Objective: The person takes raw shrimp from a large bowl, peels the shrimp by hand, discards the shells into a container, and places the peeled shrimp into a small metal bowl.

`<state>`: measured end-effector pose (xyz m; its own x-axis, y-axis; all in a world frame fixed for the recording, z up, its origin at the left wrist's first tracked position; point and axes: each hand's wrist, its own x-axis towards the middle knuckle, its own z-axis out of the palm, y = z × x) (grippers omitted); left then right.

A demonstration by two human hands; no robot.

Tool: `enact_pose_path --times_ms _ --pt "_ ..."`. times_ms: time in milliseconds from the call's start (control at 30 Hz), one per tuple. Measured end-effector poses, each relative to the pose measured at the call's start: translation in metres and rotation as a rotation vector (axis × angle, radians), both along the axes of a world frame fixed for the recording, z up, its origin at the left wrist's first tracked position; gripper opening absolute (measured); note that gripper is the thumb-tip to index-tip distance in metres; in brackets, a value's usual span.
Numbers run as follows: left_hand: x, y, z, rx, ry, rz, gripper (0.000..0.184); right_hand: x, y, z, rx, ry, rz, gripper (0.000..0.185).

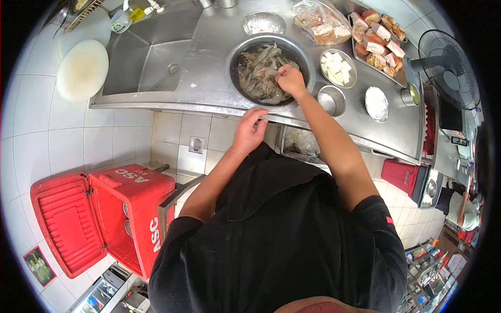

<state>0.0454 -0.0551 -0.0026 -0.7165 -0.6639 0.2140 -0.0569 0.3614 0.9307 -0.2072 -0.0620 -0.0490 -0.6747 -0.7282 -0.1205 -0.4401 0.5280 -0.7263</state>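
A large metal bowl stands at the counter's front edge, holding raw shrimp in liquid. My right hand reaches into the bowl's right side, fingers bent together over the shrimp; what they grip, if anything, is too small to make out. Just below the bowl's rim, at the counter edge, is my left hand, its fingers curved with a gap between thumb and fingers, and nothing visible in it. Behind the large bowl sits a small bowl of white contents. A bowl of pale cut pieces stands to its right.
A sink lies left on the metal counter. To the right are a small metal bowl, a white-filled dish, a meat tray and a fan. A red bin stands lower left; another person is far right.
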Motion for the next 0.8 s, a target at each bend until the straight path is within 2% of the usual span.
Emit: enact_pose_path --times_ms 67,133,200,267,300,400,533,667,767,800 --pt "0.000 -0.010 -0.004 -0.012 0.039 0.074 0.020 0.000 0.008 0.011 -0.091 -0.200 0.006 0.025" --pt "-0.005 -0.023 -0.013 0.112 0.060 0.158 0.021 -0.004 0.019 0.013 -0.262 -0.369 -0.010 0.022" --pt "-0.015 -0.038 -0.020 0.198 0.053 0.220 0.022 -0.009 0.029 0.015 -0.338 -0.690 -0.018 0.018" --pt "-0.031 -0.049 -0.010 0.093 0.091 0.184 0.023 -0.001 0.044 0.056 -0.328 -0.993 -0.064 0.020" --pt "-0.039 -0.052 -0.002 0.040 0.109 0.164 0.024 0.004 0.048 0.062 -0.404 -1.122 -0.134 0.020" --pt "-0.066 -0.053 0.022 -0.218 0.143 0.066 0.028 -0.003 0.062 0.070 -0.355 -1.217 -0.050 0.019" --pt "-0.088 -0.055 0.022 -0.566 0.109 -0.127 0.035 -0.010 0.076 0.079 -0.249 -1.235 0.082 0.020" --pt "-0.098 -0.050 0.012 -0.415 0.075 -0.184 0.031 -0.020 0.090 0.073 -0.234 -1.219 0.222 0.023" --pt "-0.102 -0.036 0.020 -0.181 -0.015 -0.182 0.027 -0.017 0.099 0.086 -0.211 -0.959 0.174 0.033" --pt "-0.106 -0.034 0.014 -0.138 0.002 -0.179 0.026 -0.016 0.103 0.079 -0.297 -0.658 0.235 0.036"
